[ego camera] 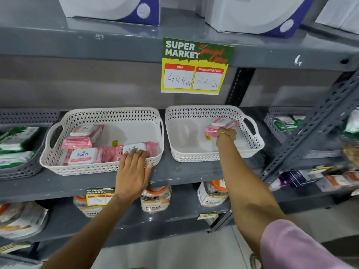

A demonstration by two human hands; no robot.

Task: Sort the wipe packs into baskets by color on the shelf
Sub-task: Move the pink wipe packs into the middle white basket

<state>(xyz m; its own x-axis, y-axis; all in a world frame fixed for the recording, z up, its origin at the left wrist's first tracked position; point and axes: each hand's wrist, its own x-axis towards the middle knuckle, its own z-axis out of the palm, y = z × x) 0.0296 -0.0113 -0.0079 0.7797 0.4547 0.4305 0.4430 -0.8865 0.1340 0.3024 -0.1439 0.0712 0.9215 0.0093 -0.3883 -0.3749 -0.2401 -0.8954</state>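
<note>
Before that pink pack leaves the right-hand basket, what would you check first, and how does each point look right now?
1. Right hand grips the pink pack: ok.
2. Pack is lifted off the right white basket floor: cannot tell.
3. Left white basket holds only pink packs: ok.
4. Free room in its back right: ok.
5. Left hand steadies that basket's front rim: ok.
6. Right basket otherwise empty: ok.
</note>
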